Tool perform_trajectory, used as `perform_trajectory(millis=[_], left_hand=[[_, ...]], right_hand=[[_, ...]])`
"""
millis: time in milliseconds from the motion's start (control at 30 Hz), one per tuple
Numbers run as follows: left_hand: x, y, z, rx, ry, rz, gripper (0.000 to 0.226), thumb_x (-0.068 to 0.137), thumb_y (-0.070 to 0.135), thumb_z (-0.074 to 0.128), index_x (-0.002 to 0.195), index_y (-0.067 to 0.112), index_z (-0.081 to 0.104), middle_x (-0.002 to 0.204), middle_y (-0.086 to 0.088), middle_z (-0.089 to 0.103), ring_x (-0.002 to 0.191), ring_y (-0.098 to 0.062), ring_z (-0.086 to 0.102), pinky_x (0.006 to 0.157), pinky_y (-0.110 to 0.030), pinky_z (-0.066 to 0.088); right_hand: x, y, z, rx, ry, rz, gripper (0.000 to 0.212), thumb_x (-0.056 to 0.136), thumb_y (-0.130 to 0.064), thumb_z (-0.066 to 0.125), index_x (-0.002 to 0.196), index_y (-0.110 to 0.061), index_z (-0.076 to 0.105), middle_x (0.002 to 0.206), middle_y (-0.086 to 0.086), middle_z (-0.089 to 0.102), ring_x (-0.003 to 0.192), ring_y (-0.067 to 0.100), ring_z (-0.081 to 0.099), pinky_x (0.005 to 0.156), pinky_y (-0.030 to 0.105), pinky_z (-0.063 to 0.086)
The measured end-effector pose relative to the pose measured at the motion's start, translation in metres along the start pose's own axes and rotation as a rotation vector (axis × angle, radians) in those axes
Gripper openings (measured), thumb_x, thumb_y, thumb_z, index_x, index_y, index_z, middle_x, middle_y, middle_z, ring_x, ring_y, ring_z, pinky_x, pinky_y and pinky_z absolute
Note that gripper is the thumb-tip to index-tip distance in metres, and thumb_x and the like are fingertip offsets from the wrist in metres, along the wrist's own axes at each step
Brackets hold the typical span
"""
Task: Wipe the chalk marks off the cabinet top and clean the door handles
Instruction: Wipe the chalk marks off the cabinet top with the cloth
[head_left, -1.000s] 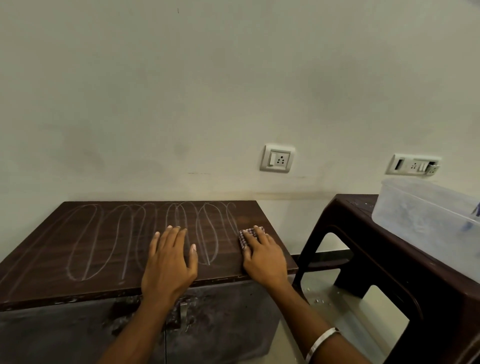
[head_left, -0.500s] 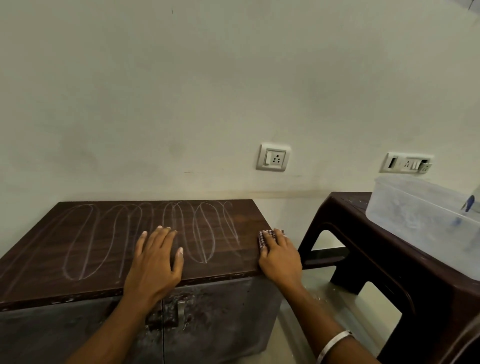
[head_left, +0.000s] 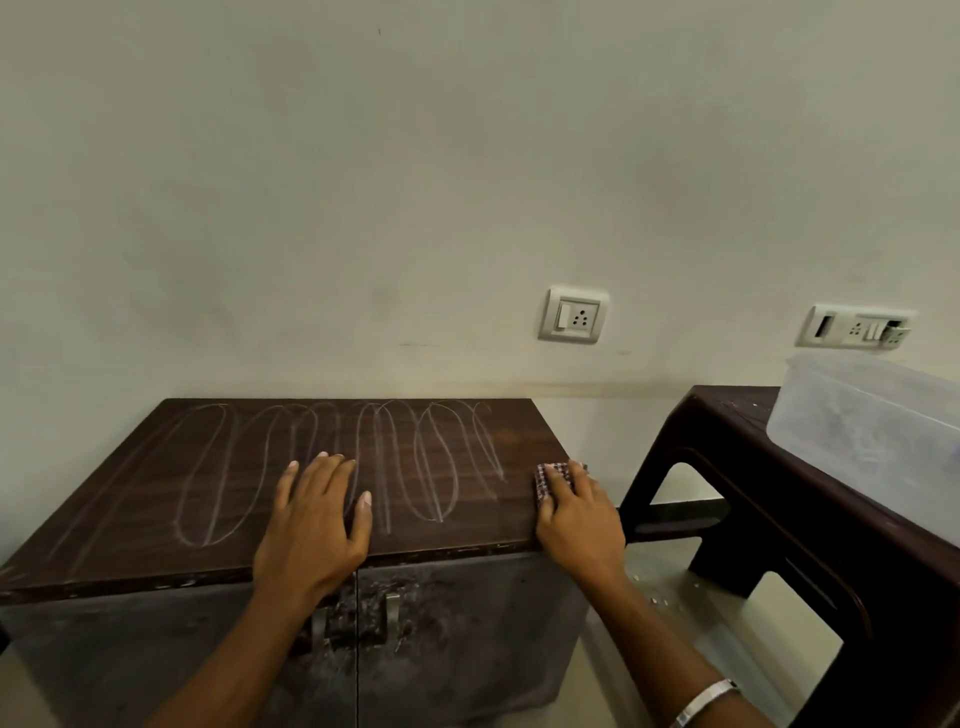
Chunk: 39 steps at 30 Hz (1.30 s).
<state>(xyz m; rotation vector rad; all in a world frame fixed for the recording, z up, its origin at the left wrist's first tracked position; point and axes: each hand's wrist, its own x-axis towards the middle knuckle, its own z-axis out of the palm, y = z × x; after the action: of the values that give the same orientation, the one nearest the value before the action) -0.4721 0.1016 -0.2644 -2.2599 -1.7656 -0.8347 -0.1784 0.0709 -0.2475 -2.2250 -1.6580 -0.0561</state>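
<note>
Item: dark brown wood-grain cabinet top (head_left: 156, 519), the surface in hand, set against a pale wall. Item: white chalk marks (head_left: 322, 457), long looping ovals drawn across nearly the full width of that surface, from the left end to just short of the right edge; none looks smeared or rubbed out, so I judge the wiping barely begun, if begun at all. Item: my left hand (head_left: 311, 525), laid flat on the front middle of the surface, fingers (head_left: 332, 473) stretched out and close together, thumb apart, gripping nothing and covering part of one loop. Item: my right hand (head_left: 576, 519), at the right front corner, fingers together and pressing down on a small checked maroon-and-white cloth (head_left: 548, 480); the cloth lies on the surface right at its right edge, just beside the last chalk stroke, not on it. Item: two small grey metal door handles (head_left: 392, 610), upright and side by side at the seam of the scuffed grey cabinet doors (head_left: 467, 623), below the front edge; the left one is partly hidden by my left wrist; both untouched, the doors around them grimy. Remaining, by my estimate: the whole sweep of chalk leftward across the surface, then both handles. Beside it, apart: dark brown plastic stool (head_left: 727, 426) carrying a frosted translucent plastic tub (head_left: 872, 415).
</note>
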Motion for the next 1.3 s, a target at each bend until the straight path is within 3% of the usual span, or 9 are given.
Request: perform_trajectory(millis=[400, 767, 1100, 1300], left_hand=[[0.000, 0.001, -0.001, -0.008, 0.011, -0.009, 0.065, 0.092, 0.049, 0.022, 0.135, 0.010, 0.051, 0.139, -0.009, 0.052, 0.137, -0.021, 0.038, 0.119, -0.043, 0.013], [-0.001, 0.001, 0.000, 0.006, 0.012, -0.008, 0.062, 0.092, 0.047, 0.024, 0.135, 0.011, 0.051, 0.139, -0.007, 0.052, 0.137, -0.020, 0.038, 0.119, -0.044, 0.015], [-0.001, 0.000, 0.001, -0.027, 0.018, -0.008, 0.062, 0.093, 0.047, 0.024, 0.136, 0.011, 0.050, 0.140, -0.007, 0.051, 0.137, -0.019, 0.037, 0.119, -0.043, 0.014], [-0.001, 0.001, 0.001, -0.014, 0.031, -0.009, 0.062, 0.093, 0.047, 0.023, 0.136, 0.012, 0.050, 0.140, -0.006, 0.051, 0.137, -0.019, 0.037, 0.119, -0.041, 0.014]], right_hand=[[-0.015, -0.076, 0.013, 0.035, -0.103, -0.169, 0.052, 0.102, -0.041, 0.028, 0.153, -0.033, 0.022, 0.164, 0.000, 0.010, 0.150, 0.025, 0.008, 0.121, 0.040, 0.011], [0.007, -0.038, 0.010, -0.028, -0.103, -0.023, 0.053, 0.101, -0.043, 0.027, 0.153, -0.034, 0.021, 0.164, 0.002, 0.009, 0.150, 0.025, 0.008, 0.121, 0.042, 0.013], [0.007, -0.075, 0.015, 0.030, -0.151, -0.198, 0.052, 0.102, -0.042, 0.027, 0.153, -0.034, 0.022, 0.164, 0.000, 0.010, 0.150, 0.024, 0.010, 0.121, 0.041, 0.014], [0.026, -0.030, 0.004, -0.017, -0.135, -0.079, 0.053, 0.102, -0.043, 0.028, 0.153, -0.033, 0.022, 0.164, 0.001, 0.011, 0.150, 0.023, 0.012, 0.122, 0.041, 0.015]])
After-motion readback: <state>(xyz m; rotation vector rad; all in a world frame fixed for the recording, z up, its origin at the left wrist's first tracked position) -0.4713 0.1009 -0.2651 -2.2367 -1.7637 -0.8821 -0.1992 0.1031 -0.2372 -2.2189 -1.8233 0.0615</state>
